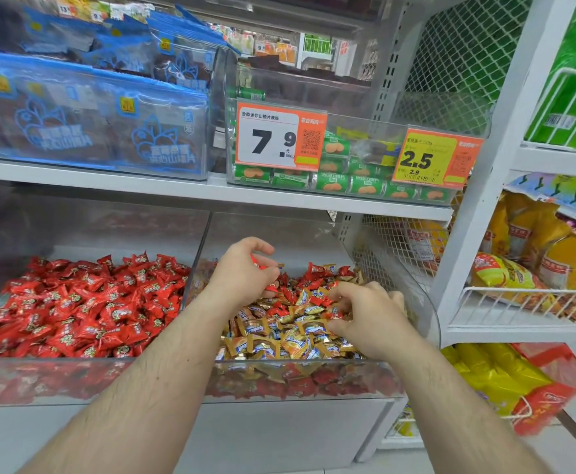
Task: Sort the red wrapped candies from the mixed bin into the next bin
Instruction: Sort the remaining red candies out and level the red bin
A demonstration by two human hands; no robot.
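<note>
Two clear bins sit side by side on the lower shelf. The mixed bin [426, 313] on the right holds gold wrapped candies [279, 340] with red wrapped candies [315, 270] among them. The left bin [91, 367] is full of red candies [84, 309]. My left hand [242, 271] hovers over the mixed bin near the divider, fingers curled round several red candies [266, 268]. My right hand [368, 316] reaches into the mixed pile, its fingertips pinching a red candy [335, 313].
The shelf above [177, 189] overhangs the bins and carries blue bags [84, 121] and a clear bin of green packs [341, 183] with price tags. A white wire basket [519, 302] with yellow bags stands to the right.
</note>
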